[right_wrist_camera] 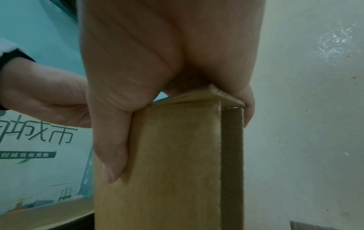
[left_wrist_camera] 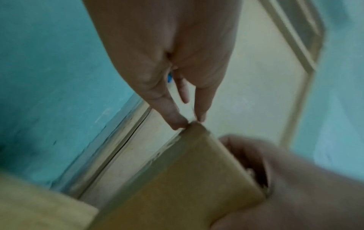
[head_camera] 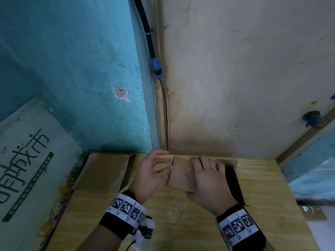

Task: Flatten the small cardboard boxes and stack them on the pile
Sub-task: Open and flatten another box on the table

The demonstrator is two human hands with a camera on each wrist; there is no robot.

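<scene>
Small cardboard box (head_camera: 181, 175) held just above the wooden table (head_camera: 262, 187), near its far edge, at centre of the head view. Right hand (head_camera: 208, 182) grips it: thumb flat along one broad face (right_wrist_camera: 112, 147), fingers wrapped round the opposite side, corrugated edge of a flap showing under the palm in the right wrist view. Left hand (head_camera: 150, 176) sits at 9 o'clock of the box, its fingers (left_wrist_camera: 175, 118) and thumb pinching the box's near corner; remaining fingers loosely spread.

Edges and room: table's far edge runs tight against the wall corner, teal wall at 10 o'clock, cream wall at 1 o'clock. Bare tabletop lies at 6 o'clock, between the wrists and the near edge. Pile of flattened cardboard (head_camera: 103, 171) lies at 9 o'clock of the left hand, against the table's left edge. At 3 o'clock of the right hand a dark open box (head_camera: 233, 180) stands just beside it. Black cable (head_camera: 165, 120) drops down the corner, ending behind the table edge near the left fingertips.

Hidden or unclear: right fingers behind the box not visible in the head view. Left wrist view blurred. Large printed carton (head_camera: 27, 160) at 8 o'clock cut off by the frame. Whether the held box is fully collapsed cannot be told
</scene>
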